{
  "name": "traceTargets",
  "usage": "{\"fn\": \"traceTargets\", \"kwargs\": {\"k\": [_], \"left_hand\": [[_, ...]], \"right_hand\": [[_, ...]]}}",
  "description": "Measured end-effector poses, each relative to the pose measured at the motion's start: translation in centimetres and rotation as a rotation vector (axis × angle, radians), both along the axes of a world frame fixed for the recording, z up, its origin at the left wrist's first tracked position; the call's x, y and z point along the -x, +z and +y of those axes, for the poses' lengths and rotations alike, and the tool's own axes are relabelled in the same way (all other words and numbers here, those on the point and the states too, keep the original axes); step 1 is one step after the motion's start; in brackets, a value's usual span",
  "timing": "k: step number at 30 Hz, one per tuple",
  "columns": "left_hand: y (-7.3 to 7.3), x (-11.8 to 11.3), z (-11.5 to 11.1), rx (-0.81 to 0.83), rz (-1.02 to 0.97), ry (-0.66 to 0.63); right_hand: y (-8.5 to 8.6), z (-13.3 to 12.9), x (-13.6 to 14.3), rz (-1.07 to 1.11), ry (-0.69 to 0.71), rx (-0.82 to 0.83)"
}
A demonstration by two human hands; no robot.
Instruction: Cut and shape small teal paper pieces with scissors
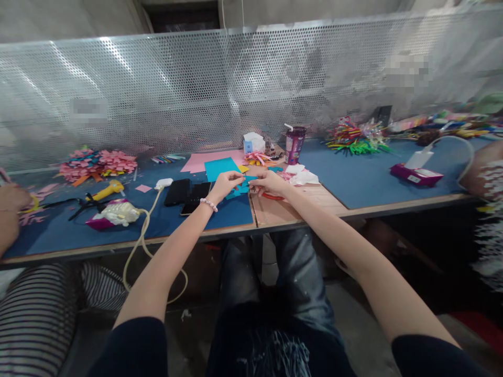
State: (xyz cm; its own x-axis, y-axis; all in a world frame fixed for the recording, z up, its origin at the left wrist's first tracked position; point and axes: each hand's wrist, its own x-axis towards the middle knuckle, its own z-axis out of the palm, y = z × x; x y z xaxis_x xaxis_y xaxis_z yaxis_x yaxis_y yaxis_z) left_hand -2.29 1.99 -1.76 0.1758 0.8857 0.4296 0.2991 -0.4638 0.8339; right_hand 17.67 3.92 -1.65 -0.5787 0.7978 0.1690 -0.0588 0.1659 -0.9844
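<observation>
Between my two hands is a small piece of blue paper point(247, 183), pinched from both sides over the table. My left hand point(228, 186), with a beaded bracelet at the wrist, closes its fingertips on the paper's left edge. On the right edge, the fingers of my right hand point(269, 183) are pressed together. A larger sheet of blue paper point(220, 166) lies just behind my left hand. Under my right hand shows a bit of an orange-red handle point(273, 197), mostly hidden. More blue scraps point(275, 169) lie behind that hand.
Two dark phones point(177, 192) lie left of my hands, near a white charger point(163, 183) and cable. A purple cup point(294, 145) with a straw and crumpled tissue point(304, 175) stand behind right. A yellow glue gun point(106, 190) lies left; a co-worker's hand point(11, 204) is at far left.
</observation>
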Motion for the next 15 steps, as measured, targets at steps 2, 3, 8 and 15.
{"fn": "traceTargets", "kwargs": {"k": [2,3,8,15], "left_hand": [[-0.05,0.05,-0.02,0.005,-0.01,0.01],[-0.08,0.09,-0.03,0.008,-0.015,0.016],[-0.09,0.15,-0.12,0.018,-0.031,0.029],[0.2,0.06,-0.5,0.009,-0.039,0.003]], "right_hand": [[-0.09,0.05,0.02,-0.002,-0.02,0.0],[-0.15,0.09,0.03,-0.002,-0.029,0.0],[-0.39,0.17,0.11,0.0,-0.048,-0.001],[-0.17,-0.17,0.21,0.012,-0.064,-0.025]]}}
